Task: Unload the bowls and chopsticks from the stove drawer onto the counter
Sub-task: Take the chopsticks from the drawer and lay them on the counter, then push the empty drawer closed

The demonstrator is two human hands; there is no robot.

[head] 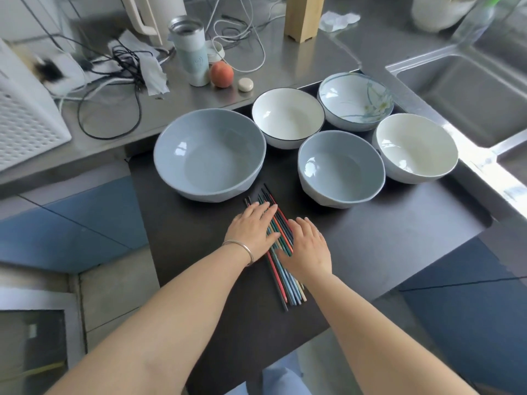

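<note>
Both flat hands, left hand [252, 233] and right hand [306, 248], press slim coloured chopsticks [281, 246] before 5 round glazed bowls [209, 155].

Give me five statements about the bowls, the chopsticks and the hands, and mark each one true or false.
1. Five bowls sit on the dark drawer surface. True.
2. The large blue bowl holds soup. False: it is empty.
3. Both hands lie flat on the chopsticks, the left hand and the right hand side by side. True.
4. The floral bowl is nearest the person. False: it sits at the far right, beside the sink.
5. The peach lies inside a bowl. False: it rests on the steel counter beside the tumbler.
</note>
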